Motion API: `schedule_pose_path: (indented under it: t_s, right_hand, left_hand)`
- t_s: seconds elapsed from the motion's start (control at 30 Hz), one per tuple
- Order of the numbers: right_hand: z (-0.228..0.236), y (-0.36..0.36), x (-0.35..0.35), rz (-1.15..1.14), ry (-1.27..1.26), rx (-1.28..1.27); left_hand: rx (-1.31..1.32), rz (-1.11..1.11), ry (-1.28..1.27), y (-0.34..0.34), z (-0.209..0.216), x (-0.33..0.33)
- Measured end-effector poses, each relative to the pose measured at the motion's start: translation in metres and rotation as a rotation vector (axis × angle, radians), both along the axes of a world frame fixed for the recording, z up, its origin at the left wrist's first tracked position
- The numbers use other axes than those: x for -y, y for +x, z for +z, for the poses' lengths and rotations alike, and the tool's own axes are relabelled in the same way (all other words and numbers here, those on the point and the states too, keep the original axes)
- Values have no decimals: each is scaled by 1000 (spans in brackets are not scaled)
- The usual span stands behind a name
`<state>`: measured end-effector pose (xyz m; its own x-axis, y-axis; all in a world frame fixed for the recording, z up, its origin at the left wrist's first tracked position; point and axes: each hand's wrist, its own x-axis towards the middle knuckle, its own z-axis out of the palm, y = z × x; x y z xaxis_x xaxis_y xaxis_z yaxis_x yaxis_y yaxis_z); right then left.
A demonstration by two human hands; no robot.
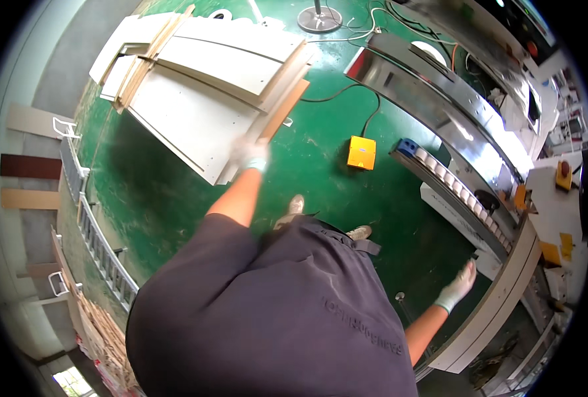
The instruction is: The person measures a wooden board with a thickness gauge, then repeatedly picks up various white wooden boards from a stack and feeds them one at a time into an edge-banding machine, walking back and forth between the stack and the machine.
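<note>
My left hand (pixel 247 153), in a pale glove, is at the near right corner of a stack of white panels (pixel 188 109). Motion smears its fingers, so I cannot tell whether they grip an edge. A strip of bare wood-coloured board (pixel 285 109) shows along the stack's right side. Low on the right, my gloved right hand (pixel 458 286) is held out from my body with its fingers loosely extended. It is nearest to a long pale panel (pixel 489 308) lying along the machine's side. I see nothing clearly held in it.
A yellow box (pixel 361 153) with a black cable sits on the green floor ahead of my feet. To the right runs a long machine (pixel 440 86) with a row of white rollers (pixel 463 192). Grey metal rails (pixel 105 248) stand at left. A round metal base (pixel 320 20) and cables lie beyond.
</note>
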<state>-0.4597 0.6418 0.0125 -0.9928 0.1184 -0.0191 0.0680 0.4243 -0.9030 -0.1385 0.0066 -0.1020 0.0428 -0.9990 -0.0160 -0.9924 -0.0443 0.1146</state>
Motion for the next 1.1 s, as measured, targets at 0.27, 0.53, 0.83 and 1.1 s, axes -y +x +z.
schedule_pose_path:
  t_s: [0.27,0.53,0.83,1.1]
  right_hand:
    - [-26,126,362,745,-303,451]
    - [-91,270,512,1530,378,525]
    - [-168,322,579,1095,-91,681]
    - [-99,130,791,512,-281,544]
  left_hand:
    - [-1153,634,525,239,-64,58]
    - [-1412,565,644,239,-34,38]
    - [-480,-499,81,286,-96,42]
    - [-1147,245,656,276,-27,-24]
